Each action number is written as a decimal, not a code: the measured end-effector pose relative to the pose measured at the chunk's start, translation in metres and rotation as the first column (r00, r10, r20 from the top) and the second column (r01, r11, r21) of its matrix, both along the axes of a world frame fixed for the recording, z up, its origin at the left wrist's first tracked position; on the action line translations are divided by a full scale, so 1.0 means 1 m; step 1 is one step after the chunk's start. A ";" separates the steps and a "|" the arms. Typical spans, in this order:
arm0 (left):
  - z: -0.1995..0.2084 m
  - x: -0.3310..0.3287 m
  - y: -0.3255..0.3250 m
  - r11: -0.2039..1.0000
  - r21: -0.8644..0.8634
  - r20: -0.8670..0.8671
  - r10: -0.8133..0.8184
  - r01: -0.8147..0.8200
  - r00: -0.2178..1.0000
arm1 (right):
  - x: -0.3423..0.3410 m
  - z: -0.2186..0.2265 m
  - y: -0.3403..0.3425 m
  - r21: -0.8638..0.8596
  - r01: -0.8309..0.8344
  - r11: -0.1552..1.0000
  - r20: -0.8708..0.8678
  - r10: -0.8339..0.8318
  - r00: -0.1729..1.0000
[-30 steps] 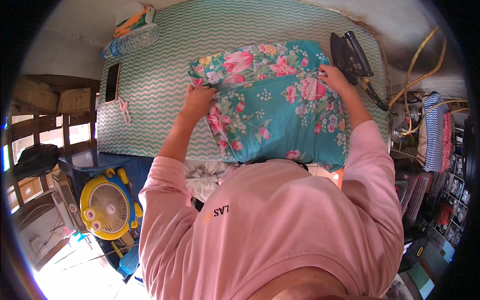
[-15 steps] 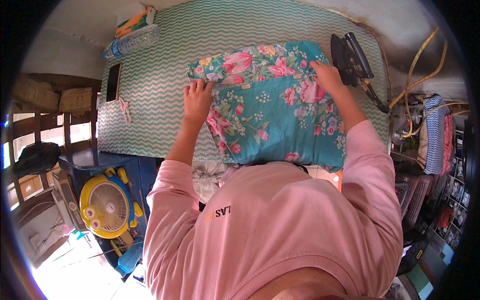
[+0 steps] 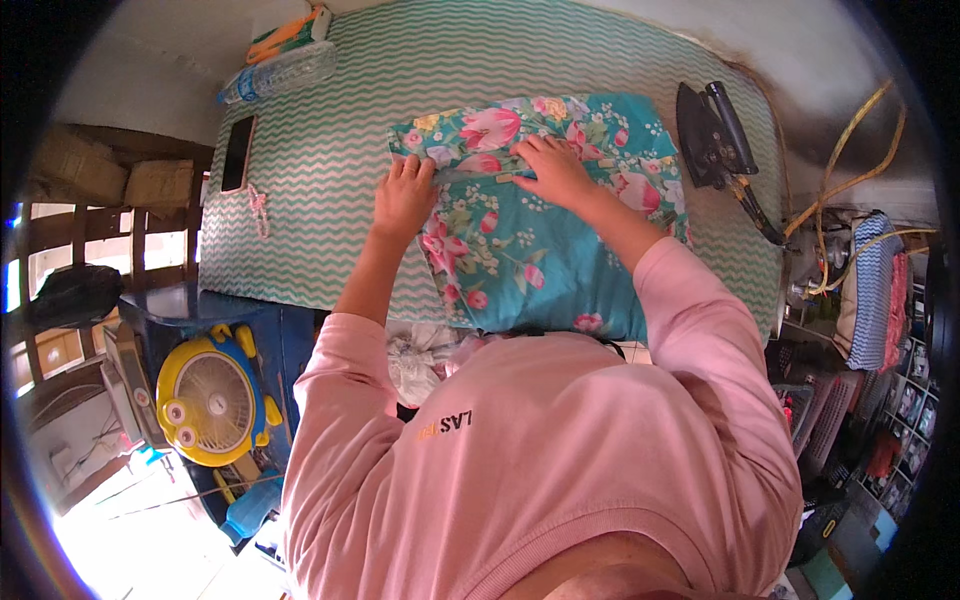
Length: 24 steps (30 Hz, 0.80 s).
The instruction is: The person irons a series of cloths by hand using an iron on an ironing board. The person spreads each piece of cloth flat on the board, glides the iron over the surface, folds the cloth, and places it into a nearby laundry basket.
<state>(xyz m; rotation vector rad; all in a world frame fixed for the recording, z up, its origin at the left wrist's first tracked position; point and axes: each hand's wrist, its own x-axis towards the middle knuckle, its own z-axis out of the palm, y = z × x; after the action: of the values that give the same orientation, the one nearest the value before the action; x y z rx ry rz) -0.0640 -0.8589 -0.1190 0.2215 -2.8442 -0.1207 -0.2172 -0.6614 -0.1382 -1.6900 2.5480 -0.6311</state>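
Left hand (image 3: pixel 404 195): at edge of folded teal floral cloth (image 3: pixel 572 262), likely anchoring; grip unclear.
Right hand (image 3: pixel 552 172): spread atop, apparently smoothing.

On the near side of the teal floral cloth (image 3: pixel 560 260), the chest of the pink sweatshirt (image 3: pixel 590 450) carries a short line of block lettering (image 3: pixel 446 424), part black, part yellow-orange, facing away from the wearer. Beyond the cloth to the left, the clear plastic bottle (image 3: pixel 300 72) wears a blue label (image 3: pixel 238 88), its print too small to read. No number can be read near the cloth.
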 end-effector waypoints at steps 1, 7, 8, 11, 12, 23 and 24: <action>-0.003 0.005 -0.002 1.000 -0.007 0.050 0.014 -0.014 0.999 | 0.003 -0.001 -0.007 0.051 0.017 0.999 -0.009 -0.017 1.000; -0.013 0.007 -0.004 0.997 -0.013 -0.038 0.077 -0.078 0.996 | 0.025 0.008 -0.044 -0.167 -0.040 0.985 0.059 0.051 0.997; -0.013 0.004 -0.002 0.997 0.026 -0.146 0.075 -0.072 0.986 | 0.026 0.005 -0.049 -0.165 -0.039 0.986 0.056 0.048 0.997; -0.006 0.006 -0.001 0.997 -0.058 -0.240 0.031 -0.047 0.970 | 0.018 -0.002 -0.058 -0.109 0.021 0.994 -0.200 -0.043 0.979; -0.006 0.010 -0.002 0.998 -0.055 -0.240 0.030 -0.044 0.970 | 0.006 0.000 -0.052 -0.106 0.090 0.990 -0.280 -0.117 0.953; -0.018 0.036 -0.019 0.997 -0.071 -0.154 -0.050 0.039 0.987 | -0.086 0.035 0.106 -0.112 0.444 0.889 -0.527 -0.432 0.732; -0.019 0.037 -0.019 0.997 -0.070 -0.155 -0.050 0.040 0.987 | -0.083 0.036 0.113 -0.118 0.431 0.895 -0.518 -0.426 0.742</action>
<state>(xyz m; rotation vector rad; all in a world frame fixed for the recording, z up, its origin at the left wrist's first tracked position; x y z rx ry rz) -0.0268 -0.8783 -0.1376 0.1281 -2.6926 -0.0502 -0.3002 -0.5482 -0.1024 -1.4188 3.3790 -0.1419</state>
